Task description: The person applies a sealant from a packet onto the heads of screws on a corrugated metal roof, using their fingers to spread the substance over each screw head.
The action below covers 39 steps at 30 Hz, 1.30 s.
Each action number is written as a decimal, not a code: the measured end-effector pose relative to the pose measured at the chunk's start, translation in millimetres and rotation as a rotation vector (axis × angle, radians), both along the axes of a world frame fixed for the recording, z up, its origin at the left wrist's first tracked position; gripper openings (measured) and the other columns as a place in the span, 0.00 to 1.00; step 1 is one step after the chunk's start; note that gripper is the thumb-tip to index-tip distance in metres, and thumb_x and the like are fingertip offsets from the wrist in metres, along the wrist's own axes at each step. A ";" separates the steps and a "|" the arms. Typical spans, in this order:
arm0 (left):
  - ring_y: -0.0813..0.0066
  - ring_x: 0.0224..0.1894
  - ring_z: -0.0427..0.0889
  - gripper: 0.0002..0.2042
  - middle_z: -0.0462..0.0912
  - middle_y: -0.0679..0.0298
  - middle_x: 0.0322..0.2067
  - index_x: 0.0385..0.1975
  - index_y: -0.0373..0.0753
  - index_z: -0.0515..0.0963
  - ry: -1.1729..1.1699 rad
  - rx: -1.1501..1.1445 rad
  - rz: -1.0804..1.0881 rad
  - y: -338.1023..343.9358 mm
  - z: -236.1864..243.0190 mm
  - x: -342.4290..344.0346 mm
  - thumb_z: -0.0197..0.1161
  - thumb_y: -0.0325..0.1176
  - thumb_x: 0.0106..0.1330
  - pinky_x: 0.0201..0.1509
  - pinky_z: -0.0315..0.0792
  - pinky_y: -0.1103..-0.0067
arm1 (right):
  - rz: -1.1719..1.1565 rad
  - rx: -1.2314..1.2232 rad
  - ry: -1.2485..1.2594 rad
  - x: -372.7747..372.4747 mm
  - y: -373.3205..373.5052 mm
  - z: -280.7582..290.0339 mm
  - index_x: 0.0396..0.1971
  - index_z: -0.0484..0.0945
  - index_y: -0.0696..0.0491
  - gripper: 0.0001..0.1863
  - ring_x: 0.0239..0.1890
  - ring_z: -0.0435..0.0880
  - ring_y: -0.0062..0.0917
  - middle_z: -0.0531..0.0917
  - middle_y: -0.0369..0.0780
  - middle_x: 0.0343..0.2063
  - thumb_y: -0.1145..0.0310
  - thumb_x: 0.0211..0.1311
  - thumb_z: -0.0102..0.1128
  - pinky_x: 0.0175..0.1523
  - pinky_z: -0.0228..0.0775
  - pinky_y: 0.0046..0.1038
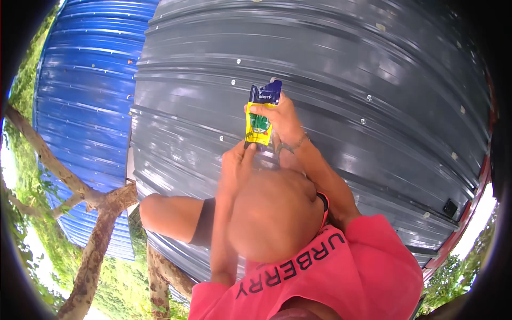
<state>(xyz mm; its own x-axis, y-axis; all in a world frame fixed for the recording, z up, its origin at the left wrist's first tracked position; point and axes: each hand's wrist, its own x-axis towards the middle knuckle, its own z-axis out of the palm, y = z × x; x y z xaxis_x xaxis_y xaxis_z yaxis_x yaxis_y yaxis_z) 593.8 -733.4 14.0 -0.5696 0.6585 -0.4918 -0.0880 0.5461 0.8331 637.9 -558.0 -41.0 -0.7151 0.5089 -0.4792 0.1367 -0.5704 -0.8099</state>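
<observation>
Right hand [285, 118] holds a yellow-and-blue pouch [260, 124] over grey ribbed metal roofing [320, 64], thumb across its upper part, long axis pointing away from person, left hand [236, 161] pinching its near end.

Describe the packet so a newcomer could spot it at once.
Start at the big grey ribbed metal sheet, then find the left hand and right hand near the picture's middle. They hold the packet; its yellow face with a green patch stands out from the plain grey.
</observation>
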 end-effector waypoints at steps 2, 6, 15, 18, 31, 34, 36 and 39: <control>0.70 0.38 0.83 0.14 0.86 0.56 0.36 0.53 0.32 0.78 0.120 0.070 0.056 7.0 -16.5 -11.0 0.56 0.35 0.76 0.44 0.75 0.74 | 0.048 0.104 -0.043 3.5 -1.4 -9.6 0.56 0.65 0.63 0.32 0.38 0.89 0.26 0.87 0.43 0.37 0.80 0.53 0.73 0.45 0.82 0.29; 0.67 0.45 0.85 0.17 0.87 0.56 0.43 0.58 0.31 0.74 -0.082 0.232 0.286 17.9 -38.9 -15.9 0.55 0.34 0.76 0.51 0.77 0.74 | 0.146 0.136 -0.053 2.3 -10.9 10.0 0.73 0.44 0.69 0.55 0.39 0.87 0.19 0.86 0.39 0.38 0.78 0.53 0.74 0.47 0.79 0.22; 0.84 0.30 0.71 0.13 0.77 0.69 0.28 0.48 0.37 0.77 -0.123 0.047 0.281 32.8 -32.4 11.7 0.50 0.39 0.80 0.35 0.68 0.81 | -0.030 0.057 -0.019 -1.2 -14.8 8.2 0.75 0.39 0.67 0.59 0.32 0.85 0.17 0.84 0.37 0.32 0.80 0.51 0.74 0.40 0.79 0.20; 0.73 0.28 0.72 0.13 0.77 0.58 0.26 0.42 0.34 0.73 -0.024 0.047 0.213 37.6 -18.0 15.4 0.47 0.38 0.80 0.34 0.69 0.71 | -0.035 0.032 -0.037 1.5 -5.7 9.8 0.75 0.37 0.66 0.59 0.31 0.85 0.19 0.85 0.37 0.31 0.81 0.51 0.74 0.37 0.79 0.21; 0.83 0.35 0.75 0.11 0.80 0.67 0.32 0.46 0.34 0.76 -0.080 0.169 0.257 13.9 -39.0 -33.8 0.52 0.35 0.78 0.40 0.72 0.79 | 0.155 0.088 0.110 -2.4 -1.0 16.0 0.76 0.41 0.62 0.53 0.53 0.82 0.26 0.81 0.49 0.57 0.65 0.63 0.70 0.62 0.70 0.29; 0.76 0.33 0.76 0.13 0.81 0.61 0.30 0.47 0.34 0.74 0.100 0.085 0.207 6.4 -25.5 -49.7 0.54 0.39 0.78 0.40 0.72 0.75 | 0.202 0.169 0.085 -3.1 16.1 37.2 0.76 0.42 0.60 0.45 0.61 0.78 0.31 0.80 0.50 0.59 0.61 0.71 0.61 0.69 0.63 0.31; 0.74 0.33 0.76 0.14 0.80 0.58 0.30 0.49 0.34 0.74 0.149 0.044 0.164 5.2 -14.2 -58.0 0.54 0.39 0.78 0.40 0.72 0.75 | 0.268 0.200 0.053 -1.2 16.2 43.2 0.74 0.54 0.59 0.37 0.66 0.74 0.32 0.80 0.47 0.60 0.55 0.76 0.53 0.72 0.58 0.33; 0.73 0.30 0.73 0.13 0.79 0.58 0.28 0.47 0.34 0.76 0.155 0.059 0.164 9.6 -1.6 -56.8 0.55 0.39 0.77 0.39 0.71 0.75 | 0.328 0.203 0.049 -2.9 18.9 48.1 0.70 0.64 0.58 0.31 0.68 0.72 0.30 0.80 0.44 0.60 0.54 0.77 0.50 0.72 0.58 0.32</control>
<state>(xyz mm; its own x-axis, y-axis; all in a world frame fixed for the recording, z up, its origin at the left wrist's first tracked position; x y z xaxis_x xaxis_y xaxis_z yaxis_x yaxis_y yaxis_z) 537.0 -723.8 12.4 -0.7368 0.5761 -0.3538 -0.0402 0.4850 0.8736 635.0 -539.1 7.1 -0.8753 0.3300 -0.3535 0.2437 -0.3302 -0.9119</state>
